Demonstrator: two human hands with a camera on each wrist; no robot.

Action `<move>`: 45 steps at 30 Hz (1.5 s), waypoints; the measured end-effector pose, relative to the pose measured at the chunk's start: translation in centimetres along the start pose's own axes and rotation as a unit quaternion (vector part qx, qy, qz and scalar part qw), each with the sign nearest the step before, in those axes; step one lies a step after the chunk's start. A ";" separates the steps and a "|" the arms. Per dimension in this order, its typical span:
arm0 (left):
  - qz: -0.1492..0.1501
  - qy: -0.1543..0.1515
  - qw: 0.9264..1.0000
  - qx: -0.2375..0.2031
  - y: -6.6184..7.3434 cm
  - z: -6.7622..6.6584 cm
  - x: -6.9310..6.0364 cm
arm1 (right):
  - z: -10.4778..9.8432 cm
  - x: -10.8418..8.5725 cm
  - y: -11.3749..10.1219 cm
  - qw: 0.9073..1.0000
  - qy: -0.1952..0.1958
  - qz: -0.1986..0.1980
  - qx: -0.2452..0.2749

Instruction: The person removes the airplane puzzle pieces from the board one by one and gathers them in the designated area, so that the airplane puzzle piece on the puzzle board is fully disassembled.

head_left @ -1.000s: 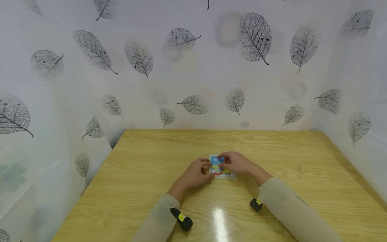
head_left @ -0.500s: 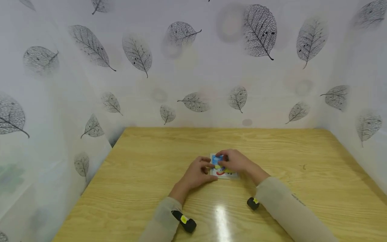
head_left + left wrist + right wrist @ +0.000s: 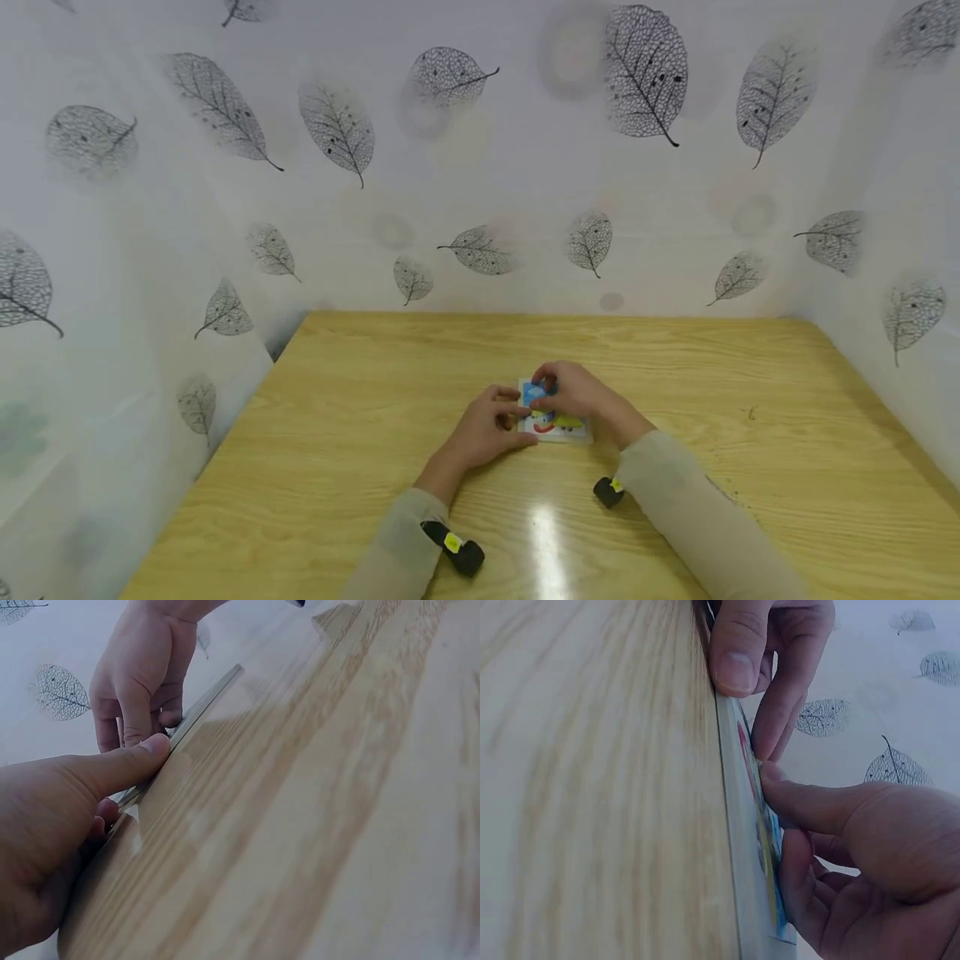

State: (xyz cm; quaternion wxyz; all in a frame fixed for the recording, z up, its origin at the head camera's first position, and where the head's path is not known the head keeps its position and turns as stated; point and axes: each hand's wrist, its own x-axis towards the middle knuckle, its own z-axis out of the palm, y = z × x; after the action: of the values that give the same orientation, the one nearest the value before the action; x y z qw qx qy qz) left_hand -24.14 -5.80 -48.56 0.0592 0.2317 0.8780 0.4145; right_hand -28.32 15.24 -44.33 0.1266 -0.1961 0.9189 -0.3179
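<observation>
A thin, rectangular, white-bordered board bearing a blue, yellow and red picture [image 3: 558, 430] lies flat on the pale yellow wood-grain counter [image 3: 360, 400], between the person's two hands. The left hand [image 3: 480, 429] grips its near-left corner, thumb against the near edge and bent fingers at the left side, seemingly to keep it from sliding. The right hand [image 3: 577, 393] touches the picture's upper part with bent thumb and fingers; whether they pinch a loose piece or merely press cannot be told. That hand covers much of the picture's upper right, and the fingertips of both hands come so close together that there is little room between them.

Black wrist devices with yellow labels [image 3: 467, 557] hang beside the beige sleeves [image 3: 697, 517], clear of the board. White sheeting printed with dark leaf skeletons [image 3: 517, 167] stands behind the counter and along both sides.
</observation>
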 end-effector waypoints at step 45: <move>-0.011 0.030 0.999 0.001 0.3 0.4 -0.2 | -0.8 -2.7 3.4 0.942 0.083 0.092 0.311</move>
State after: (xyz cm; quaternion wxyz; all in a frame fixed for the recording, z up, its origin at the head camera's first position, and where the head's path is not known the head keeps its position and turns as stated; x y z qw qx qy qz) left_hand -23.73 -5.42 -48.61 0.0369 0.2092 0.8824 0.4198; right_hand -27.15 19.37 -45.56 0.1333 -0.0341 0.7955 -0.5901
